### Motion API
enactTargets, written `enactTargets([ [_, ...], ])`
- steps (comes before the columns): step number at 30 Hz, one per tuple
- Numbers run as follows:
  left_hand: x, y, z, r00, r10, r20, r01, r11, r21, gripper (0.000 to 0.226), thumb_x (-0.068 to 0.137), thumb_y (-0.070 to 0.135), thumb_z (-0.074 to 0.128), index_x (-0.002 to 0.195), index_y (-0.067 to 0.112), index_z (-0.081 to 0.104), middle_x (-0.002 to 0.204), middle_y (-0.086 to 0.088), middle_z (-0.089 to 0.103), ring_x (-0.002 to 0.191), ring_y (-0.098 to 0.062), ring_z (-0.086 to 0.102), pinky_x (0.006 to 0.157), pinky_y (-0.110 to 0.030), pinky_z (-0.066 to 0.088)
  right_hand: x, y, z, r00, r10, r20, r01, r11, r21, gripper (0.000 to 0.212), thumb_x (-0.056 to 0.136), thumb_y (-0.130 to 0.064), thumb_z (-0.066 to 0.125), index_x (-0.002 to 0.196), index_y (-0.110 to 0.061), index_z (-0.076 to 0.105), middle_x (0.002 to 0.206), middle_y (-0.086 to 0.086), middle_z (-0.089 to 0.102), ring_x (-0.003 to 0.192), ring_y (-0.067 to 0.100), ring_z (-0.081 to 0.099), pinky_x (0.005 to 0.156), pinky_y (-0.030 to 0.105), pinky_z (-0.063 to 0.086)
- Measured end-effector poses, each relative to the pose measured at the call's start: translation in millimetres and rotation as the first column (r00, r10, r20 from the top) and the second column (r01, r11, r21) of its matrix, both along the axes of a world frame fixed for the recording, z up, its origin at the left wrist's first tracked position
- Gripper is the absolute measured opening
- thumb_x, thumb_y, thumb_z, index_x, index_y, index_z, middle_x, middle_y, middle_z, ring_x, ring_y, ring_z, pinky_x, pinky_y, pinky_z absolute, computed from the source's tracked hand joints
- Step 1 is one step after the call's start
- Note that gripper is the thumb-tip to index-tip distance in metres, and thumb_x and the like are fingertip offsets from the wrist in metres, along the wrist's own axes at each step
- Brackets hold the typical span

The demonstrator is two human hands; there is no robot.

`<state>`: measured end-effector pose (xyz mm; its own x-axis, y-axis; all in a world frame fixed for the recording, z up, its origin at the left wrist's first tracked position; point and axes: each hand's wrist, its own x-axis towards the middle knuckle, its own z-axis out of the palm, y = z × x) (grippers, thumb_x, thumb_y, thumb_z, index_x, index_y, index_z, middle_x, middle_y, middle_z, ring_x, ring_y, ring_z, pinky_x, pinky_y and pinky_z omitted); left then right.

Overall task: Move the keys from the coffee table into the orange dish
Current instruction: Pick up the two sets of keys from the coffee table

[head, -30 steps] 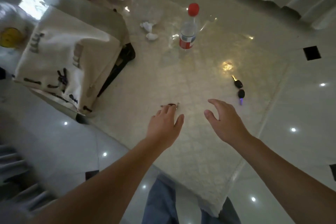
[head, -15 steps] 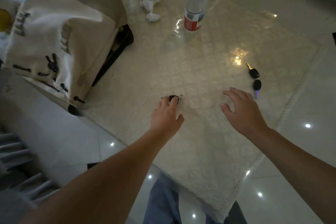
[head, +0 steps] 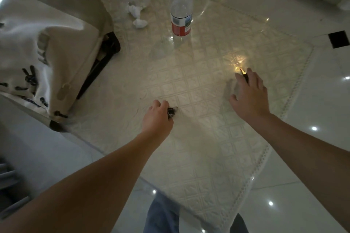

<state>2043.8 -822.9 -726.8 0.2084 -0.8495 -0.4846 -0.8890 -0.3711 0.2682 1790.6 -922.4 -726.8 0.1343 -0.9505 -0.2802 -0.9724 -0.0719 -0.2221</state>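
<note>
On the glass-topped coffee table (head: 189,85), my left hand (head: 158,118) has its fingers curled around a small black key (head: 171,112), which still rests on the glass. My right hand (head: 249,96) lies spread over the other black keys (head: 244,74). Only a gold blade tip and a bit of black head show between its fingers. The orange dish is out of view.
A clear bottle (head: 181,15) with a red cap and red label stands at the table's far middle. Crumpled tissues (head: 137,16) lie to its left. A beige printed bag (head: 53,47) covers the table's left corner. Glossy floor tiles (head: 322,138) surround the table.
Both hands moved forward over the table. The left hand's fingers closed around the near key. The right hand reached the far keys and now covers most of them.
</note>
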Motion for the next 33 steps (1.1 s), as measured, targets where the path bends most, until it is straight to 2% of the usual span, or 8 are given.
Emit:
enactTargets([
  [4, -3.7, 2.7, -1.8, 0.998, -0.031, 0.056, 0.031, 0.999, 0.009, 0.03, 0.084, 0.018, 0.061, 0.111, 0.016, 0.048, 0.11, -0.007, 0.048, 0.096, -0.026, 0.047, 0.061, -0.035, 0.044, -15.2, -1.2, -3.3, 0.999, -0.01, -0.037, 0.013, 0.997, 0.078, 0.07, 0.084, -0.022, 0.062, 0.145, -0.014, 0.029, 0.152, 0.016, 0.025, 0.133, 0.038, 0.028, 0.101, 0.051, 0.036],
  [8, -10.0, 7.2, -4.2, 0.993, -0.07, 0.091, 0.071, 0.997, -0.009, 0.033, 0.085, 0.018, 0.06, 0.116, 0.016, 0.046, 0.113, -0.005, 0.047, 0.093, -0.024, 0.047, 0.061, -0.033, 0.045, -20.4, 6.8, -3.3, 0.999, 0.038, 0.009, -0.038, 0.999, -0.029, 0.047, 0.085, -0.013, 0.058, 0.13, -0.009, 0.048, 0.13, 0.019, 0.045, 0.113, 0.038, 0.043, 0.08, 0.05, 0.048],
  [12, -12.4, 6.3, -3.7, 0.99, -0.122, 0.076, 0.123, 0.992, -0.006, 0.034, 0.087, 0.016, 0.058, 0.117, 0.016, 0.044, 0.111, -0.006, 0.05, 0.088, -0.023, 0.051, 0.064, -0.033, 0.048, -14.7, 21.9, -4.0, 0.997, 0.042, 0.057, -0.042, 0.999, -0.004, 0.034, 0.088, -0.009, 0.057, 0.121, -0.008, 0.05, 0.116, 0.018, 0.044, 0.096, 0.034, 0.049, 0.059, 0.039, 0.046],
  [15, -13.5, 6.1, -2.7, 0.98, -0.19, 0.067, 0.19, 0.982, -0.004, 0.039, 0.085, 0.014, 0.061, 0.12, 0.016, 0.043, 0.11, -0.006, 0.052, 0.088, -0.024, 0.054, 0.064, -0.034, 0.049, -7.0, 36.4, -5.6, 0.997, 0.064, 0.053, -0.066, 0.997, 0.051, 0.038, 0.083, -0.004, 0.06, 0.118, -0.009, 0.047, 0.113, 0.016, 0.043, 0.088, 0.031, 0.051, 0.057, 0.034, 0.04],
  [21, -15.4, 18.2, -0.5, 0.95, -0.3, 0.088, 0.301, 0.954, 0.004, 0.026, 0.085, 0.017, 0.059, 0.109, 0.016, 0.048, 0.104, -0.004, 0.056, 0.084, -0.025, 0.058, 0.058, -0.032, 0.037, 14.5, 69.3, -5.0, 0.983, 0.114, 0.14, -0.135, 0.98, 0.146, 0.035, 0.082, -0.003, 0.058, 0.114, -0.013, 0.045, 0.108, 0.01, 0.043, 0.071, 0.024, 0.05, 0.055, 0.033, 0.04],
  [25, -16.5, 29.4, 4.7, 0.949, -0.301, 0.097, 0.299, 0.954, 0.031, 0.018, 0.086, 0.021, 0.061, 0.101, 0.015, 0.053, 0.1, -0.002, 0.055, 0.073, -0.018, 0.048, 0.058, -0.03, 0.037, 26.5, 90.8, 1.4, 0.956, 0.109, 0.272, -0.155, 0.976, 0.154, 0.035, 0.084, -0.003, 0.055, 0.117, -0.015, 0.051, 0.109, 0.007, 0.049, 0.084, 0.027, 0.056, 0.063, 0.036, 0.045],
  [29, -18.4, 33.1, 18.7, 0.944, -0.319, 0.085, 0.317, 0.948, 0.035, 0.016, 0.088, 0.022, 0.058, 0.101, 0.014, 0.06, 0.102, -0.002, 0.057, 0.083, -0.024, 0.059, 0.065, -0.035, 0.049, 33.3, 105.0, 15.0, 0.928, 0.1, 0.359, -0.172, 0.97, 0.174, 0.039, 0.083, -0.002, 0.054, 0.119, -0.015, 0.055, 0.112, 0.005, 0.053, 0.094, 0.026, 0.057, 0.074, 0.038, 0.049],
  [33, -24.1, 28.2, 42.2, 0.942, -0.32, 0.097, 0.324, 0.946, -0.03, 0.017, 0.088, 0.017, 0.053, 0.099, 0.016, 0.066, 0.099, -0.001, 0.062, 0.088, -0.023, 0.06, 0.067, -0.037, 0.051, 32.1, 104.9, 36.2, 0.913, 0.102, 0.395, -0.169, 0.975, 0.14, 0.037, 0.084, -0.003, 0.056, 0.119, -0.015, 0.055, 0.111, 0.002, 0.054, 0.093, 0.023, 0.057, 0.072, 0.034, 0.048],
])
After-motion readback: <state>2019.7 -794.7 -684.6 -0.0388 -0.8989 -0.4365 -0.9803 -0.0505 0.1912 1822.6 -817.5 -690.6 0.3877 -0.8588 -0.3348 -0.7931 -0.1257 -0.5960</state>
